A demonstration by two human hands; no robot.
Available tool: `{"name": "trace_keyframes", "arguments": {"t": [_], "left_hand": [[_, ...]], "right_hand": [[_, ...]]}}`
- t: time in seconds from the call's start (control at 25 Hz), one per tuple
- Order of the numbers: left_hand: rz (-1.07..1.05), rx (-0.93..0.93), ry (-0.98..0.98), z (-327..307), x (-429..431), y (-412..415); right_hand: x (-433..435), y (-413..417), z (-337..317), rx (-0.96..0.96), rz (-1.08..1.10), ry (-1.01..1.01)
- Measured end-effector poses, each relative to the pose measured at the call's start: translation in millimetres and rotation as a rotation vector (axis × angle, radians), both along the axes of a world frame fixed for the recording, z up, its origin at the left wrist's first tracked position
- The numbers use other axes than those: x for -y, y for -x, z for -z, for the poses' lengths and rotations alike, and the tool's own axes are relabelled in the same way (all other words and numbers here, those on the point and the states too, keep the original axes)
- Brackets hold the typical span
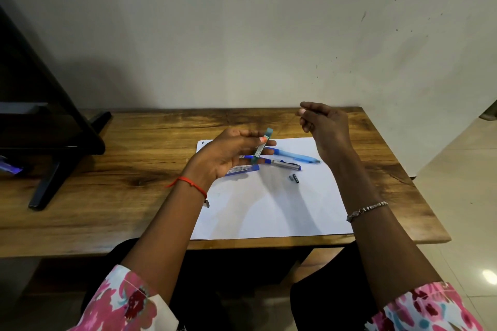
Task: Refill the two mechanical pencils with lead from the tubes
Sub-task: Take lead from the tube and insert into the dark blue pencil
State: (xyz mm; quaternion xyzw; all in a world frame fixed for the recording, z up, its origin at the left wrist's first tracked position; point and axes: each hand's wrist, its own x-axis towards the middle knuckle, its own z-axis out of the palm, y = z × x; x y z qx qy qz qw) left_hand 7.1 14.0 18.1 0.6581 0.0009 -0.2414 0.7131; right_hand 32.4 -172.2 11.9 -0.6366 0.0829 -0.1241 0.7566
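A: Lead tube (262, 146)?
B: Green, tilted, over the paper (269, 209); my left hand (226, 154) grips it, fingers curled round.
A: Right hand (325, 126)?
B: Raised, fingertips pinched together; on what, I cannot tell. Blue pencil (293, 154) and silver pencil (282, 164) lie on the paper.

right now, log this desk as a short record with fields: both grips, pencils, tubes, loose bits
left grip: left hand holds the green lead tube, tilted, above the white paper
right grip: right hand raised, fingertips pinched; contents too small to tell
pencils: light blue pencil and blue-silver pencil lie on the paper
other tube: blue lead tube flat on paper, partly behind left hand
loose bits: small dark caps on paper
surface: wooden table
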Motion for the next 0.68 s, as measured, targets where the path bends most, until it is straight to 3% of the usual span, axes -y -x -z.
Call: {"name": "trace_keyframes", "arguments": {"t": [0.12, 0.56, 0.68], "left_hand": [[-0.012, -0.048, 0.139, -3, 0, -1], [-0.081, 0.025, -0.002, 1, 3, -1], [-0.130, 0.065, -0.026, 1, 4, -1]], "right_hand": [[0, 1, -1, -0.013, -0.059, -0.059], [-10, 5, -3, -0.032, -0.338, 0.010], [-6, 6, -5, -0.033, -0.318, 0.050]]}}
